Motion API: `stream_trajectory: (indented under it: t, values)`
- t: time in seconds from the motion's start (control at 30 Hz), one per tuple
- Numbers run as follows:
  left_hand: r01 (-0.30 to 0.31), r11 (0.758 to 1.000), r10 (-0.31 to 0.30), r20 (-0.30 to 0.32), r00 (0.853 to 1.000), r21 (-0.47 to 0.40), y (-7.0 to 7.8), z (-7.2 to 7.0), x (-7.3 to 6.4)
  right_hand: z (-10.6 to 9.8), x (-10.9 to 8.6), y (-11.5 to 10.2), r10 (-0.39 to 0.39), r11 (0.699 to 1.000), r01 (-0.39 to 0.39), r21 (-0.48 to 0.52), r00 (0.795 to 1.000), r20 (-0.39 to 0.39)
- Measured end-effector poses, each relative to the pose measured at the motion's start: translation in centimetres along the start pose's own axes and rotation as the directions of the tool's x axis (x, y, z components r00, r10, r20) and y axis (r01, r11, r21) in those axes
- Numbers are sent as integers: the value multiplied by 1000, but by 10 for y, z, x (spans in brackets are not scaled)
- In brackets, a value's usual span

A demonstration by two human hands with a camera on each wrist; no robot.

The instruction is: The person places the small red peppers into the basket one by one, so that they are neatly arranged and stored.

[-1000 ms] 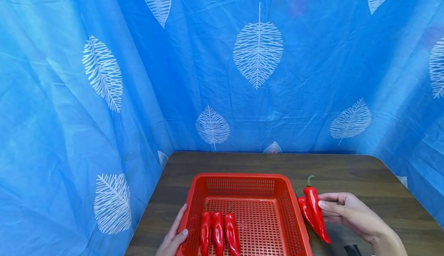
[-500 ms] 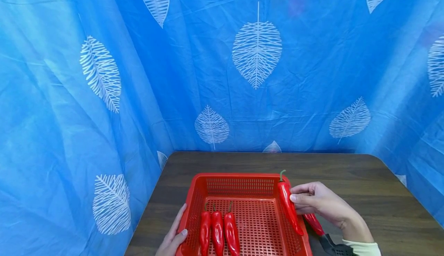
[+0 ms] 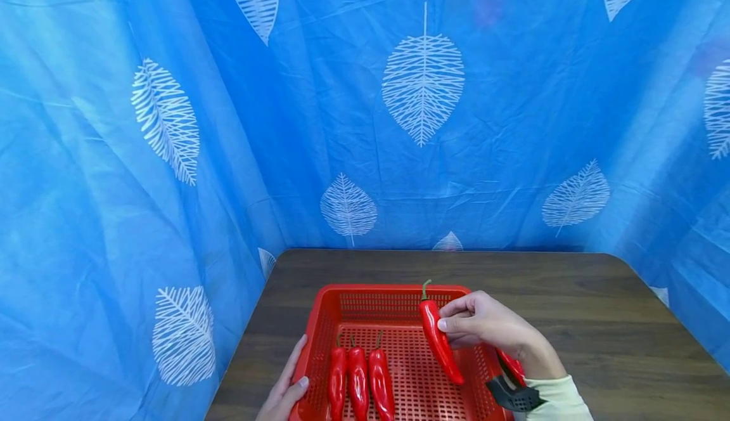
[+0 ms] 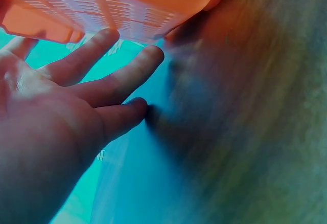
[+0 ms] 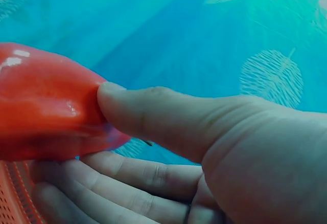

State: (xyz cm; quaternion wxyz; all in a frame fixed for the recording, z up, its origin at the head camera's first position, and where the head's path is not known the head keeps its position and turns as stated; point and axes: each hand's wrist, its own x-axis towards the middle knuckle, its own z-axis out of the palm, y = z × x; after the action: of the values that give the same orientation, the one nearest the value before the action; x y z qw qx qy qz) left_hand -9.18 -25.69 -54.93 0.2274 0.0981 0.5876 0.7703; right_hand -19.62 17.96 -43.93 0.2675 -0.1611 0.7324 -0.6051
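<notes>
My right hand [image 3: 485,326] pinches a red chili pepper [image 3: 438,338] between thumb and fingers, above the right half of a red plastic basket [image 3: 393,289]. The pepper tilts, green stem toward the far side. In the right wrist view the thumb presses on the pepper's glossy skin [image 5: 46,101], with the fingers beneath. Three red chili peppers [image 3: 357,380] lie side by side on the left of the basket floor. My left hand [image 3: 283,389] rests at the basket's left side; the left wrist view shows its fingers [image 4: 117,83] fairly straight and spread by the outer wall.
Another red pepper [image 3: 511,365] is to the right of the basket, mostly hidden by my right wrist and its black strap [image 3: 513,395]. The basket stands on a dark wooden table [image 3: 616,338]. A blue curtain [image 3: 490,155] with white leaf prints hangs behind and at the sides.
My right hand has carried the pepper left, from beside the basket, across its right rim to above its inside. The other pepper stayed on the right. My left hand has kept its place.
</notes>
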Motion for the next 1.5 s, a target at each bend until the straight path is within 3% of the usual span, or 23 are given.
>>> stream_trajectory:
  t: [0.23,0.4,0.53,0.73,0.97,1.1,1.27,1.5]
  values:
    - [0,1000,0,-10,1000,-1,1,0,1,19,19,-6,-15,1000,15,-16,1000,11]
    - [35,999,-36,-34,999,-31,2,2,2,30,29,-8,-7,999,7,-51,1000,9]
    - [66,995,-69,-48,996,-73,4,3,2,38,36,-7,25,998,-24,-57,1000,11]
    - [43,997,-45,-26,999,-60,4,2,3,49,43,3,89,993,-88,-83,996,2]
    - [44,997,-47,-46,998,-61,3,1,2,58,45,16,139,978,-138,-157,990,-4]
    - [46,998,-48,-48,998,-42,2,2,2,63,46,22,170,963,-168,-210,985,-13]
    - [108,990,-115,-92,989,-86,3,4,0,69,47,26,201,935,-204,-289,979,-40]
    - [97,992,-102,-66,993,-81,3,2,0,82,50,28,223,867,-248,-432,969,-108]
